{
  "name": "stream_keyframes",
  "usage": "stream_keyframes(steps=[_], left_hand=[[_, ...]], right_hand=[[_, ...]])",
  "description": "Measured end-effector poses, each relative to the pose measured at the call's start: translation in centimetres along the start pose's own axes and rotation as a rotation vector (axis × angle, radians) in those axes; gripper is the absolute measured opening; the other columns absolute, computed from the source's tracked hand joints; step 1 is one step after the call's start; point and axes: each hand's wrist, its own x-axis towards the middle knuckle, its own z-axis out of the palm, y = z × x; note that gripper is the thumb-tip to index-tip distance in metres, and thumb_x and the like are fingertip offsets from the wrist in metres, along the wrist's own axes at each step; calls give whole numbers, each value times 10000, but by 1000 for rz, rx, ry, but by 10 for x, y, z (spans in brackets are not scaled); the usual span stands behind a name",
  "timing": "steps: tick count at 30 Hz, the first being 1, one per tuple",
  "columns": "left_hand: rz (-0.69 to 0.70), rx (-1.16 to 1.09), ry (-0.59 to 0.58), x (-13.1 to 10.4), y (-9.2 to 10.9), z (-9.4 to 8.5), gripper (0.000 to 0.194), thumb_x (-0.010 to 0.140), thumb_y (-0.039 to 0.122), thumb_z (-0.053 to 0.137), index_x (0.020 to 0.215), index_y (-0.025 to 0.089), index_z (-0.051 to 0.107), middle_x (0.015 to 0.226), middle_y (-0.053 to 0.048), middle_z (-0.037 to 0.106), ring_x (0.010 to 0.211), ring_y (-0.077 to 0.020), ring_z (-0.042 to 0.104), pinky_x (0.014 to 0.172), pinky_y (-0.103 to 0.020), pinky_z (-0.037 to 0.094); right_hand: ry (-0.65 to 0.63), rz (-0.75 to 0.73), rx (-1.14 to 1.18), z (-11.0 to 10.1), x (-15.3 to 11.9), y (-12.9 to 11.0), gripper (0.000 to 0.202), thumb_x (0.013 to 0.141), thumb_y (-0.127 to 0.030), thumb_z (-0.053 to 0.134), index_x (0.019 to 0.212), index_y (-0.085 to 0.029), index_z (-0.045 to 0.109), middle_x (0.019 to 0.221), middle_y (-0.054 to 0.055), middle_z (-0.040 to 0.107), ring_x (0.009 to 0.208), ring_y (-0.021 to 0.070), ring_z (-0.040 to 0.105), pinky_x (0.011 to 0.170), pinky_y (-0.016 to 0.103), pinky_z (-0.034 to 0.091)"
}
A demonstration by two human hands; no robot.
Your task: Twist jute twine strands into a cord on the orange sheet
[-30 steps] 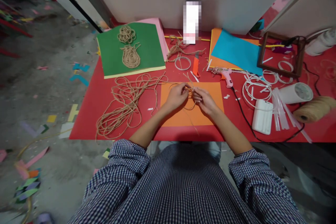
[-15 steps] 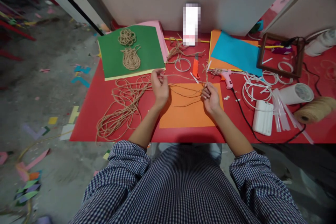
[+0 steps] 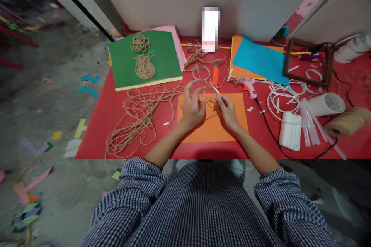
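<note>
Over an orange sheet (image 3: 214, 133), my right hand (image 3: 228, 112) pinches thin brown jute twine (image 3: 213, 98) between thumb and fingertips. My left hand (image 3: 191, 109) is just to its left, its fingers curved and spread apart, the twine's strands close by its fingertips. Whether any strand touches those fingers is hard to see. Loose twine loops (image 3: 136, 117) lie in a heap left of the sheet, one length trailing toward my left hand. Two coiled twine pieces, a looped rosette (image 3: 140, 42) and a rounded coil (image 3: 145, 66), rest on green paper (image 3: 121, 65).
Beyond the hands lie an orange cutter (image 3: 215, 76), a ring (image 3: 201, 73) and a twine tangle (image 3: 195, 58). To the right are a pink glue gun (image 3: 249, 87) with black cord, white tubing, a white box (image 3: 290, 131), glue sticks (image 3: 310, 123), a twine spool (image 3: 348, 121) and a wooden frame (image 3: 330, 65).
Both hands have come closer together over the orange sheet. My left hand moved right and its fingers spread; my right hand moved slightly left, still pinching twine.
</note>
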Motion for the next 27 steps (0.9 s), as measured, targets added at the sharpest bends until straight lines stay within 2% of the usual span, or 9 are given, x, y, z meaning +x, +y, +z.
stream_keyframes(steps=[4,8,11,15,18,21,24,27], left_hand=[[-7,-32,-68,-3,-1,0,460,1083,510,383,1337,196,602,1501,-178,518,1210,-270,619,939,-392,527],[76,-8,-248,-4,-6,6,404,1086,424,361,1203,186,666,1209,-148,684,1107,-274,615,996,-440,474],[149,60,-331,-3,-10,11,387,1069,440,396,1033,193,691,1021,-142,701,1042,-298,583,1019,-479,435],[140,38,-322,0,-16,15,426,1078,435,370,858,210,658,889,-124,678,977,-288,563,1024,-482,417],[61,-57,-330,3,-18,15,461,1082,468,380,779,216,619,842,-95,665,917,-254,568,969,-443,437],[-82,-243,-357,4,-18,16,473,1053,530,470,730,205,586,756,-50,611,782,-199,547,836,-381,461],[-306,-542,-405,3,-16,17,497,1003,612,541,724,201,553,668,-7,532,644,-151,508,661,-320,451],[-485,-771,-429,4,-17,18,514,963,662,578,723,215,497,600,29,456,541,-120,456,553,-286,415]], right_hand=[[9,-66,-43,0,-1,-1,426,955,-640,635,817,-238,606,811,4,534,749,168,469,721,293,419],[-14,-93,-99,2,-4,-5,401,975,-613,622,828,-239,611,840,14,575,793,184,505,745,301,412],[-63,-119,-225,2,-6,-6,394,1005,-593,576,837,-238,598,803,11,573,773,192,510,744,311,401],[-161,-193,-454,0,-7,-5,360,1063,-528,487,866,-239,577,741,3,562,698,188,495,728,324,368],[-174,-214,-563,-2,-6,-3,346,1074,-502,464,867,-245,569,724,7,565,683,194,495,714,325,346],[-169,-212,-583,-2,-5,-4,343,1076,-490,463,861,-243,564,735,8,575,689,194,509,712,323,342],[-203,-176,-461,-1,-5,-8,362,1074,-513,472,874,-236,589,791,14,628,734,190,550,740,317,379],[-243,-102,-315,0,-6,-10,401,1046,-576,519,855,-234,607,779,11,625,734,183,539,733,309,404]])
